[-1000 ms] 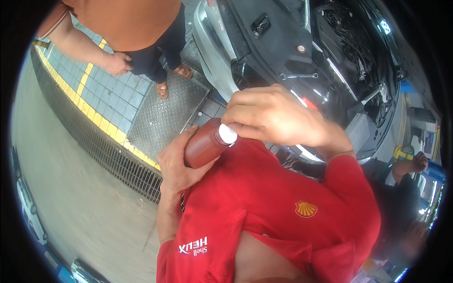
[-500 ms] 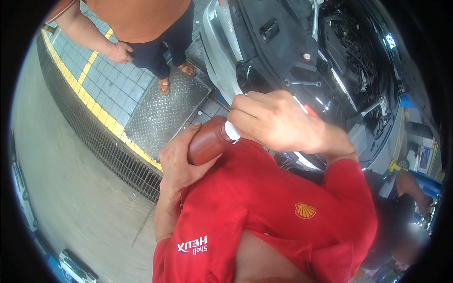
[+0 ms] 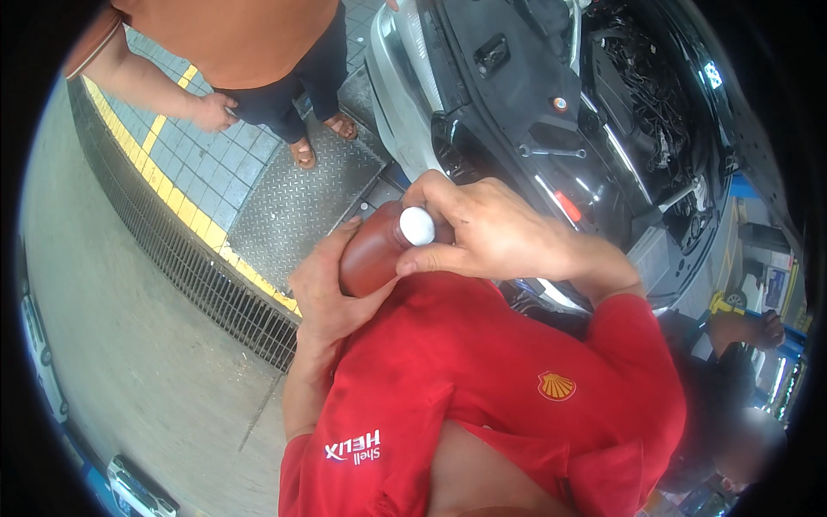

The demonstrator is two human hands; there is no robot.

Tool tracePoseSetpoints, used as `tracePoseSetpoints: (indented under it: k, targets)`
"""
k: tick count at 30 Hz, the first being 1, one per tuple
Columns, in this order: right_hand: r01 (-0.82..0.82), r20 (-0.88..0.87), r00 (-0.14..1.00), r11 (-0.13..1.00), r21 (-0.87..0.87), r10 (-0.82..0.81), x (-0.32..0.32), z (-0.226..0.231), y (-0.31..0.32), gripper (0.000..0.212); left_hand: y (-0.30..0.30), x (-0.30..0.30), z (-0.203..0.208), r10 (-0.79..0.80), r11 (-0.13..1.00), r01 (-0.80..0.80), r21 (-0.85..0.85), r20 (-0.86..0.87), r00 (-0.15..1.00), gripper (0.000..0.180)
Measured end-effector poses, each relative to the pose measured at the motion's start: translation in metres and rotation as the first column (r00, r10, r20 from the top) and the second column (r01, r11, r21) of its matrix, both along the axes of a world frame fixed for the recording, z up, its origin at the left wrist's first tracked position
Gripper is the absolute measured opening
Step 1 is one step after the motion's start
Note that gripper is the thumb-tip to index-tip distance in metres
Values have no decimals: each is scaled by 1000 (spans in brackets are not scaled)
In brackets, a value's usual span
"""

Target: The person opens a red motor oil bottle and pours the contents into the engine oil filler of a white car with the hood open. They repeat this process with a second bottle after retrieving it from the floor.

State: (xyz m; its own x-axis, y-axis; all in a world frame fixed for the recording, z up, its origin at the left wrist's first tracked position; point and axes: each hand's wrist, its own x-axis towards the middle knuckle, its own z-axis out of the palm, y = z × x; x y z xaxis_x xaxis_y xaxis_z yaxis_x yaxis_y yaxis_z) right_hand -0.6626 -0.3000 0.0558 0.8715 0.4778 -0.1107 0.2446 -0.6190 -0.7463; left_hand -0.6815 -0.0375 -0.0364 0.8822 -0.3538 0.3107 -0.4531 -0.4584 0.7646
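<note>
A reddish-brown plastic bottle (image 3: 369, 257) is held in front of my chest, tilted with its mouth end toward the right. My left hand (image 3: 320, 283) wraps round the bottle's body, thumb on the near side and fingers on the far side. A white round top (image 3: 418, 226) covers the mouth; whether it is a seal or a cap I cannot tell. My right hand (image 3: 487, 220) closes on the neck end, its thumb below the white top and its index finger above it. The other right fingers are partly hidden behind the bottle.
An open engine bay (image 3: 646, 95) lies ahead to the right. On its dark front cover are a wrench (image 3: 553, 152), an orange-red object (image 3: 567, 205) and a small round cap (image 3: 560, 104). A person in orange (image 3: 228, 39) stands at a metal floor plate (image 3: 284, 215); another person is at lower right.
My right hand has turned from a pinch at the white top's edge to a grip round the neck. The white top now faces me more fully. The standing person's hand has shifted left.
</note>
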Motion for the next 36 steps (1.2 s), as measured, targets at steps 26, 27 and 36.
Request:
tracePoseSetpoints:
  k: [26,27,36]
  targets:
    - [-327,597,783,932,155,176,34,-5,13,33,14,122,-31,-902,362,492,-792,-431,-31,105]
    - [-323,570,801,933,159,180,35,-7,11,33,14,118,-34,-889,418,467,-779,-457,32,104]
    - [-4,175,984,983,182,-28,35,-11,-27,28,19,75,7,-491,862,156,-482,-716,496,87]
